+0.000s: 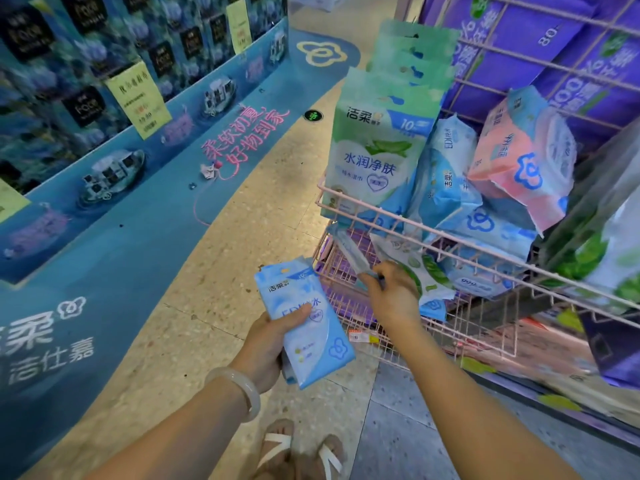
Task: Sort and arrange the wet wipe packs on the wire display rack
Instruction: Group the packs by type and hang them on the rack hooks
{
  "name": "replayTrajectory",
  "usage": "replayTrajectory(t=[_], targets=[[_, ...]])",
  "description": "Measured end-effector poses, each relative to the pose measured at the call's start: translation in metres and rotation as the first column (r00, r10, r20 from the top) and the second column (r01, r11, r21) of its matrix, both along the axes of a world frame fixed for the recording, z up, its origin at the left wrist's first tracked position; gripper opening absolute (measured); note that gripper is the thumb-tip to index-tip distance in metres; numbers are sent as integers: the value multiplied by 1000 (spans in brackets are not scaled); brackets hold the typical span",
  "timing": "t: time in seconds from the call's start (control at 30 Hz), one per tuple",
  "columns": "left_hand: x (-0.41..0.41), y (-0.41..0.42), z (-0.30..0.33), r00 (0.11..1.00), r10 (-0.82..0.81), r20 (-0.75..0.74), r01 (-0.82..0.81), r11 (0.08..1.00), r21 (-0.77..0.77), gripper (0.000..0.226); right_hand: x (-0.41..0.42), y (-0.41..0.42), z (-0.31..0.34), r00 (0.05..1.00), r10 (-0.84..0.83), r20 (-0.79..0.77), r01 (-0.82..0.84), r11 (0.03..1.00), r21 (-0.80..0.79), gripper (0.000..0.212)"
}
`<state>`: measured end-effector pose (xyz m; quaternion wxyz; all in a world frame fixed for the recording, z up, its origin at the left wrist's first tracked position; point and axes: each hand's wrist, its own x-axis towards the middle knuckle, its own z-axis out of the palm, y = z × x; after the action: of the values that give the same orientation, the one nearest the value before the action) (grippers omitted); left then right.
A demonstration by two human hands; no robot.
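My left hand [268, 344] grips a small stack of light blue wet wipe packs [308, 323] below and left of the pink wire rack [460, 237]. My right hand [391, 289] pinches a thin blue pack [346, 249] by its lower end, edge-on against the rack's front left corner. Green packs [377, 150] stand upright in a row at the basket's left end. Blue packs [446, 174] and a pink pack [519, 161] lie jumbled in the middle.
Purple tissue bags [554, 46] fill the wire shelf behind the basket. A lower pink wire tier [426, 327] sits beneath it. A blue promotional display [114, 133] stands across the aisle on the left. My sandalled feet [301, 452] are on the speckled floor.
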<state>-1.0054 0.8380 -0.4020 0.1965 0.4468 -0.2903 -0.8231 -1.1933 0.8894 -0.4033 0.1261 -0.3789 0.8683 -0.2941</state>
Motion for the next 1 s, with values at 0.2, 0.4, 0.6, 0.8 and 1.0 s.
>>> replayTrajectory(t=[0.2,0.4,0.6,0.8,1.0], targets=[[-7,-1,2,992,-52,-114,62,994,88,66,49,44,34,878,284,-386,-396,884,-249,8],[-19,13,-4,972,-170,-161,193,970,145,35,79,65,27,771,534,-346,-604,785,-136,17],[-18,10,1,985,-135,-106,144,986,80,31,-21,47,23,985,-173,1,173,985,18,69],[-16,16,11,987,-159,-26,160,986,44,43,-58,35,4,974,-222,-38,223,929,296,76],[-20,19,15,978,-207,5,207,977,45,46,-23,95,56,837,2,548,21,999,-36,66]])
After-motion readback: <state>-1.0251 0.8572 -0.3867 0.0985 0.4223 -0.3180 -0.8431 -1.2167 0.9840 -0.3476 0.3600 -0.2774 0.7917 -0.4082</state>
